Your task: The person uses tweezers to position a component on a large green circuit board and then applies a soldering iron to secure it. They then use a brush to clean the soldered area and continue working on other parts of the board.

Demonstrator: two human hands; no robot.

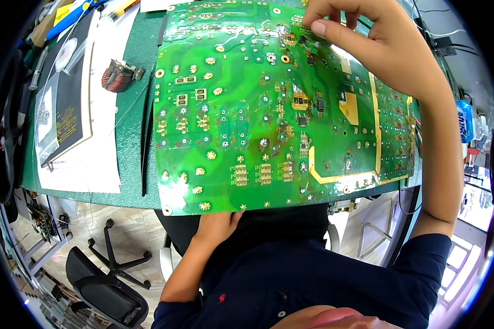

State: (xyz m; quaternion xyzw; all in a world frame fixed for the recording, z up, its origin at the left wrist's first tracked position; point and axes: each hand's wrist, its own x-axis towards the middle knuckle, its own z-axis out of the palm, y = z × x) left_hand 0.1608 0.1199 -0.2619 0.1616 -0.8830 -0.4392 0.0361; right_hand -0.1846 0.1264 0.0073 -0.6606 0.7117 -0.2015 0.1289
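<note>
A large green circuit board (pixel 236 115) lies at a slight tilt in front of me, solder joints and small chips facing up. Its near edge juts past the table. My left hand (pixel 217 226) is at that near edge, thumb against it and the other fingers hidden underneath, gripping the board. Over the far right part of the board, my right hand (pixel 340 24) is bent in a pinch, thumb and index finger close together above a row of small dark components (pixel 308 52). Whatever lies between those fingertips is too small or hidden to make out.
Left of the board are black tweezers (pixel 147 131), a copper-wound coil (pixel 117 77), white paper sheets (pixel 101 159) and a dark flat panel (pixel 71 93) under a plastic bag. Blue-handled tools (pixel 70 22) lie far left. A blue-labelled bottle (pixel 466 122) stands right. Below is a black swivel chair (pixel 104 279).
</note>
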